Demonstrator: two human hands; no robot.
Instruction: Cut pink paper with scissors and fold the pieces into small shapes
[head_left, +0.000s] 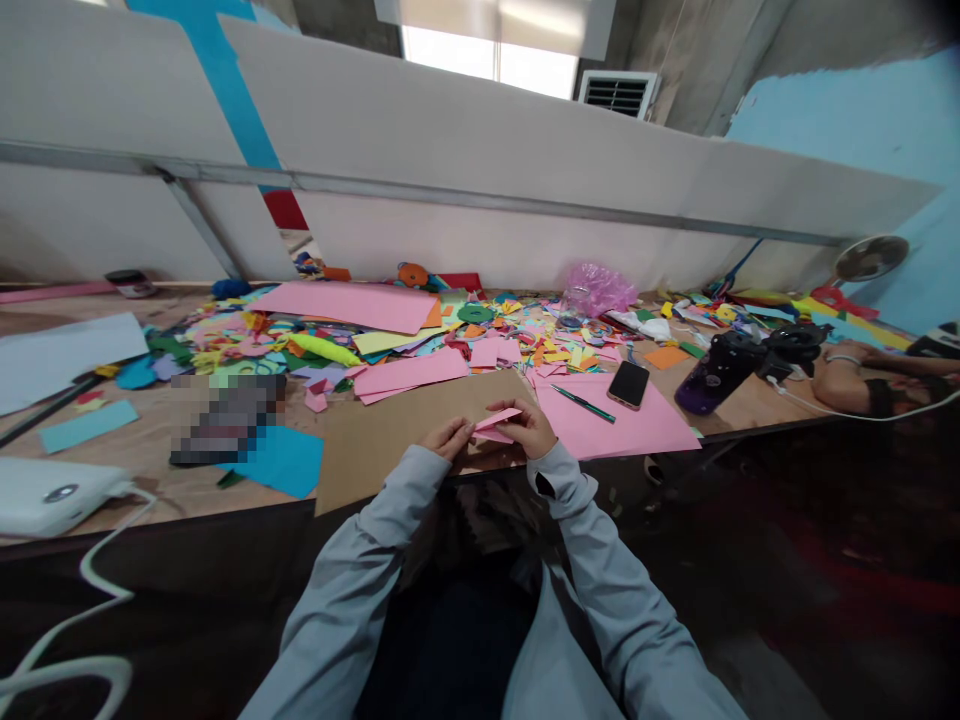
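A small folded piece of pink paper [496, 426] is held between both hands above the table's front edge. My left hand [448, 438] pinches its left end. My right hand [531, 428] grips the paper's right side, with fingers around it. Under and behind the hands lies a brown board [382, 435]. To the right is a large pink sheet [645, 432], bearing a green pen [583, 403] and a black phone [628, 385].
Colourful paper scraps [555, 345] and pink sheets [352, 303] cover the table's back. A purple bottle [709, 375] stands right, near another person's arm [844, 380]. At left are blue paper [289, 462] and a white device [56, 497] with a cable.
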